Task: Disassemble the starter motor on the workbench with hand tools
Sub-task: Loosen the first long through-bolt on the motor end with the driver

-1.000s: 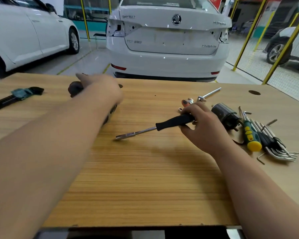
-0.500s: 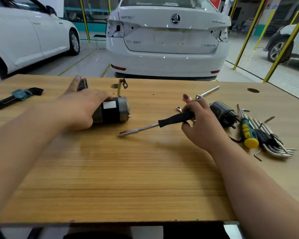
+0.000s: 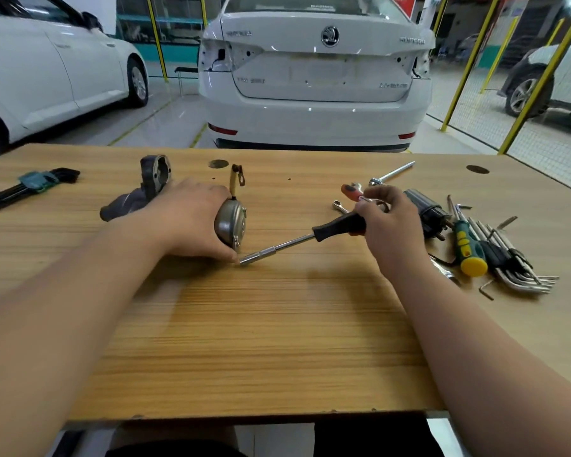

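Head view: left hand (image 3: 185,222) fingers wrap the starter motor (image 3: 228,224), left-centre on the table (image 3: 244,341), now turned end-on toward the nut driver (image 3: 310,237) gripped by the right hand (image 3: 389,222). The driver tip sits just beside the lower bolt (image 3: 235,239), so unscrewing likely comes next.

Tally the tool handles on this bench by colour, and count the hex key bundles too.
Black handle, in the right hand: 1
Green and yellow handle: 1
Orange handle: 1
Hex key bundles: 2, left bundle and right bundle
Total: 5
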`<state>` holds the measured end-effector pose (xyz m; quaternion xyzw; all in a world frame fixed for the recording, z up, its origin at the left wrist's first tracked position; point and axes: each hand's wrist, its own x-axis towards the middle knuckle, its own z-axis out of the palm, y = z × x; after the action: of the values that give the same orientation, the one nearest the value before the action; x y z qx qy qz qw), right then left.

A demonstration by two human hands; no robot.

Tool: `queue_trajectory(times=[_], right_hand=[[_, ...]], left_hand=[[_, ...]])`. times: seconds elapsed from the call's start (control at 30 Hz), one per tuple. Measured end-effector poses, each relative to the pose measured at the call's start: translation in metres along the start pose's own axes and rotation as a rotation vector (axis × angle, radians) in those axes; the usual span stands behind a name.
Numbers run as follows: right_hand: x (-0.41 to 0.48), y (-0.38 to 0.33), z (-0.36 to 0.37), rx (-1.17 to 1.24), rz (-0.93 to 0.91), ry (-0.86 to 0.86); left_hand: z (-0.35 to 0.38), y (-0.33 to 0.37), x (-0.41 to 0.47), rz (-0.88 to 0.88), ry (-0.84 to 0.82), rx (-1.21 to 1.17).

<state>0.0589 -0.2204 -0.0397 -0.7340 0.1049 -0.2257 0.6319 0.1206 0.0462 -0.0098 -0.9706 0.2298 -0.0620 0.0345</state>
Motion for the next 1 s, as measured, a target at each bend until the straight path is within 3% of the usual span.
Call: queue_trajectory(times=[0.13, 0.23, 0.37, 0.5, 0.7, 0.8, 0.9, 1.0], right_hand=[[0.007, 0.000, -0.005, 0.313, 0.162, 0.067], [0.009, 0.001, -0.005, 0.378, 0.184, 0.033], [0.008, -0.003, -0.004, 0.506, 0.257, -0.054], [0.004, -0.004, 0.001, 0.448, 0.300, -0.094], [0.003, -0.008, 0.001, 0.453, 0.451, -0.259], [-0.001, -0.008, 0.000, 0.256, 0.406, -0.340], [-0.004, -0.006, -0.002, -0.114, 0.140, -0.275], [-0.004, -0.006, -0.009, -0.230, 0.042, -0.186]], left_hand=[[0.010, -0.002, 0.003, 0.018, 0.092, 0.044], [0.016, 0.004, 0.003, 0.007, 0.159, 0.074], [0.014, 0.011, 0.010, -0.018, 0.131, 0.127], [0.014, 0.010, 0.009, -0.044, 0.156, 0.106], [0.031, 0.010, -0.013, -0.016, 0.372, 0.072], [0.031, 0.009, -0.013, -0.013, 0.371, 0.030], [0.029, 0.010, -0.013, -0.032, 0.359, 0.011], [0.029, 0.011, -0.014, -0.042, 0.362, -0.013]])
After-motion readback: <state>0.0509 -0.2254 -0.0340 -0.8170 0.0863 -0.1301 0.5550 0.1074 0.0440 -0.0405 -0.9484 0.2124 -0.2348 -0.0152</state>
